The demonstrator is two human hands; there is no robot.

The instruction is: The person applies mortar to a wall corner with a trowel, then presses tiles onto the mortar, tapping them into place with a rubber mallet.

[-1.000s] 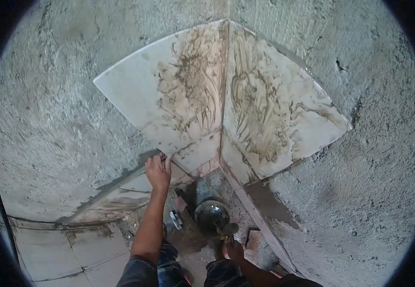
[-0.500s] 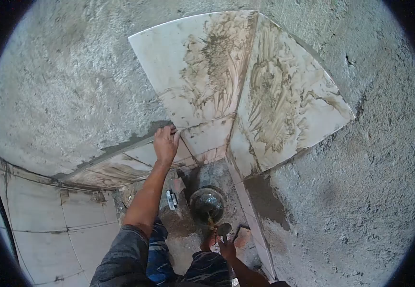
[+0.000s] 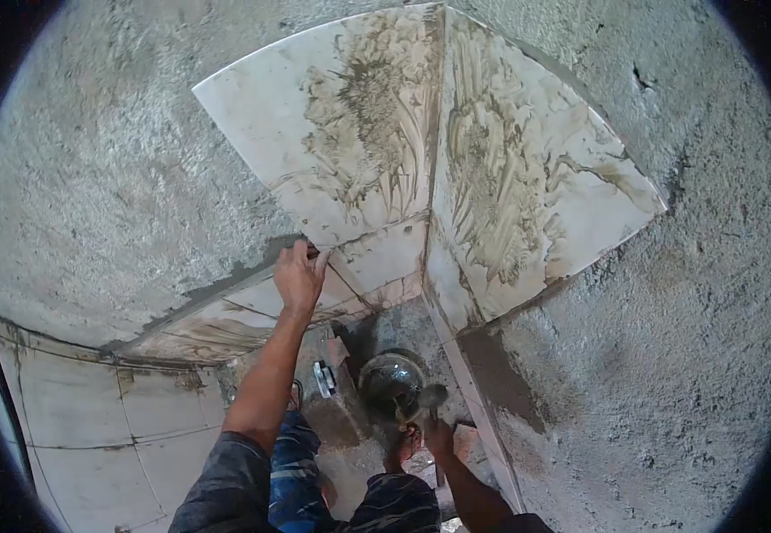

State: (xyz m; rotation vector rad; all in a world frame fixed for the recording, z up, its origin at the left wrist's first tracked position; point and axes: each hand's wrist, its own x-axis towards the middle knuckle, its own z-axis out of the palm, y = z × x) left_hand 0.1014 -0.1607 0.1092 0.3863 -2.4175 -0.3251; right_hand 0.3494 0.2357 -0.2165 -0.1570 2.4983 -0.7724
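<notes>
My left hand (image 3: 299,280) reaches up to the lower left corner of a large white tile (image 3: 266,115) smeared with mortar. Its fingers are bent at the ledge there, thumb and forefinger close together; a small dark spot shows between them, too small to make out. Low down, my right hand (image 3: 440,439) is closed around the handle of a mallet (image 3: 433,396) with a dark, rounded head. A second smeared tile (image 3: 501,178) meets the first at the wall corner. Below the mallet's head is a round bucket (image 3: 391,377) with dark contents.
Rough grey plaster (image 3: 137,178) covers the walls around the tiles. Lower courses of tile (image 3: 381,262) run beneath the large ones. A metal-and-white tool (image 3: 324,379) lies on the floor left of the bucket. More white tiles (image 3: 75,400) line the lower left wall.
The mallet has risen with my right hand toward the bucket's right side. My left hand stays at the tile corner, and the view has shifted slightly.
</notes>
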